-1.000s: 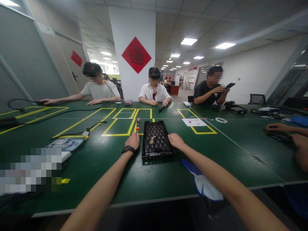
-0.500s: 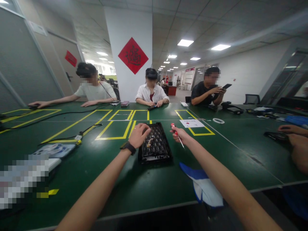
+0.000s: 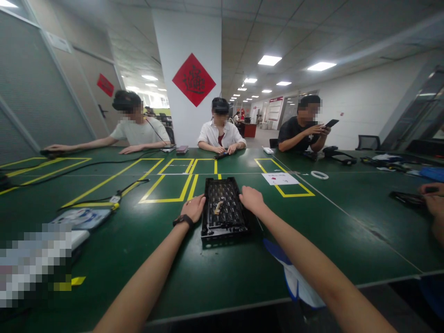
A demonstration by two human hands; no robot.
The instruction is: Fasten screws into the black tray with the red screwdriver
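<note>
A black rectangular plastic housing (image 3: pixel 227 226) with a ribbed inside lies in front of me, its near edge slightly raised. A small tan and pale piece (image 3: pixel 218 207) rests in it. My left hand (image 3: pixel 196 209), with a dark wristband, is closed on the housing's left edge. On its right edge my right hand (image 3: pixel 251 200) is closed, fingers curled against the side. The thin shaft of a screwdriver (image 3: pixel 259 224) shows below my right hand; its handle is hidden, so I cannot tell whether it is held or lying there.
A blue and white glove (image 3: pixel 301 283) lies by the near edge under my right forearm. Yellow tape marks (image 3: pixel 163 200), a paper sheet (image 3: pixel 280 179) and a tape roll (image 3: pixel 319 175) are farther off. Cables (image 3: pixel 125 188) lie left. Several people sit around the green table (image 3: pixel 347 245).
My left hand has moved from over the housing to its left edge. My right hand has come left to the right edge, and the red screwdriver handle is out of sight. The housing has turned slightly.
</note>
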